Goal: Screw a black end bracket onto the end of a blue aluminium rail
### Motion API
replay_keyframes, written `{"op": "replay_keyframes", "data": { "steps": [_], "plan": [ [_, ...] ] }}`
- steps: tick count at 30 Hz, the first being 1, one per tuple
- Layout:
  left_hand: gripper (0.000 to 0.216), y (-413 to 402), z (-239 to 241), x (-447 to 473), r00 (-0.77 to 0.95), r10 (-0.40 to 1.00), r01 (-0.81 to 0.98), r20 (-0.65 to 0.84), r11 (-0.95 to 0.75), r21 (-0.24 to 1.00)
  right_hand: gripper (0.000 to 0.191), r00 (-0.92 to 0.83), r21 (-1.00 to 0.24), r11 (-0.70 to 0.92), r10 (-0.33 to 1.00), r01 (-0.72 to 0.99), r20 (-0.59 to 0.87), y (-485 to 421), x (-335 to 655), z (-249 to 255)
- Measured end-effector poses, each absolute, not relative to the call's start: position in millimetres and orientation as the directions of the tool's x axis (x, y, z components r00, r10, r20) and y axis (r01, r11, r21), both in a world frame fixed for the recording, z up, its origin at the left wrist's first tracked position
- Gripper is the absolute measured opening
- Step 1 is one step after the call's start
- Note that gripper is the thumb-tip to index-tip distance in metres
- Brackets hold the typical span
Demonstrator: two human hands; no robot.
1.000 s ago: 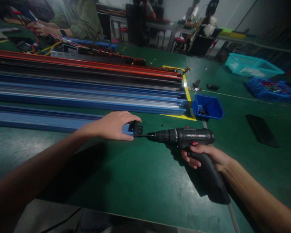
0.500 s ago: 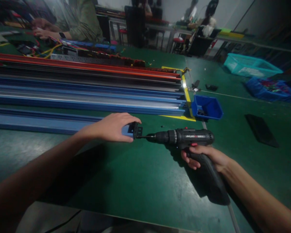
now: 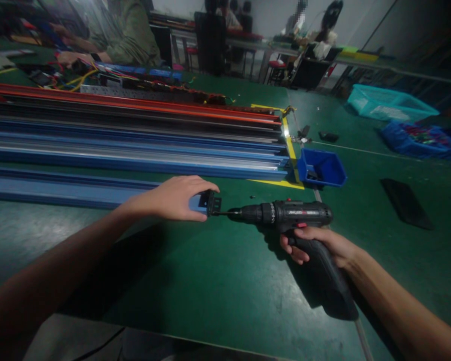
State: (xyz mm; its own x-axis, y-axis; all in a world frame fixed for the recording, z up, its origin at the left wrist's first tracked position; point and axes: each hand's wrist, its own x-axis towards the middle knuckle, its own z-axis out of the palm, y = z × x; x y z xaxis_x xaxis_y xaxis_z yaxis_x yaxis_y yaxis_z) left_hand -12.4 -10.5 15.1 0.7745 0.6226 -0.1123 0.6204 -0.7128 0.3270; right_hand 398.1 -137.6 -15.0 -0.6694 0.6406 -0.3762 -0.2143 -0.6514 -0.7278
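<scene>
My left hand (image 3: 176,197) is wrapped round the right end of a blue metal channel (image 3: 67,190) lying along the table. A black slotted end piece (image 3: 214,203) sits at that end, just past my thumb and fingers. My right hand (image 3: 319,243) grips a black cordless drill (image 3: 285,214) by its handle, with the forefinger at the red trigger area. The drill lies level and points left; its long thin bit (image 3: 225,213) reaches the lower part of the end piece. Whether the tip sits in a screw is too small to tell.
Behind lie several blue, black and red channels (image 3: 173,108), ending near yellow tape (image 3: 291,150). A blue bin (image 3: 323,168) holds small dark parts. Right are a dark flat slab (image 3: 406,203), a blue tray (image 3: 424,138) and a teal basket (image 3: 391,103). A co-worker (image 3: 124,35) sits across the table.
My hands, the drill and the channel hold nearly the same positions. Across the table, the co-worker's hands have shifted.
</scene>
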Motion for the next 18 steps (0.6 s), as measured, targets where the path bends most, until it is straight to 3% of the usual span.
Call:
{"op": "replay_keyframes", "data": {
  "steps": [18],
  "plan": [
    [0.072,-11.1,15.4,-11.5,0.775,0.624,0.615,-0.100,-0.706,0.351,0.031,-0.650,-0.723,-0.652,0.656,-0.230,-0.384,-140.4,397.4,-17.3]
  ]
}}
